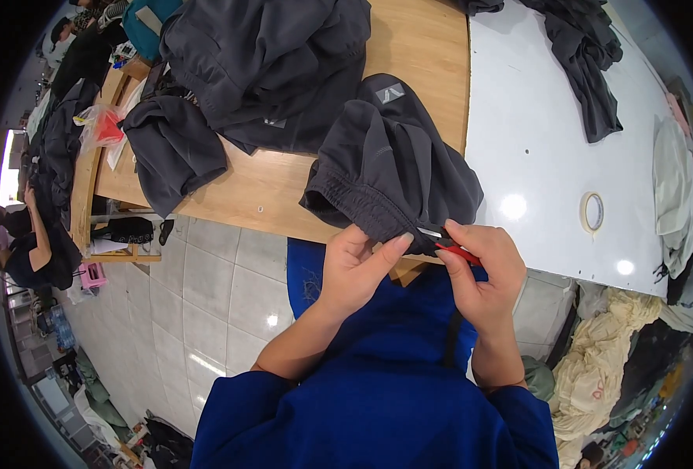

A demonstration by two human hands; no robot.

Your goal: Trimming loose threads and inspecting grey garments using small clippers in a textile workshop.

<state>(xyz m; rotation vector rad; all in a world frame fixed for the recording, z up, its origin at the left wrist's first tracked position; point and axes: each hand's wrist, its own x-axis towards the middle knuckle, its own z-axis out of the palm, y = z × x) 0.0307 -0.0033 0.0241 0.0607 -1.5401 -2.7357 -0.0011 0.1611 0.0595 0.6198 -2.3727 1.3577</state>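
Note:
A dark grey garment [397, 160] lies bunched at the front edge of the wooden table, its gathered elastic band toward me. A light rectangular patch shows on its far part. My left hand [360, 266] pinches the band between thumb and fingers. In my right hand [483, 270] are small thread snips [462, 252] with a red handle, the silver blade lying against the band's edge. Thumb and forefinger close round the handle. The cloth and fingers partly cover where the blade meets the fabric.
A large heap of dark grey garments [272, 62] covers the far wooden table [413, 47]; another piece [176, 148] hangs over its front edge. On the white table [534, 203] rest a tape roll [592, 212] and dark clothing [585, 74]. Cream fabric [604, 367] is piled low right. Another person [38, 242] is at far left.

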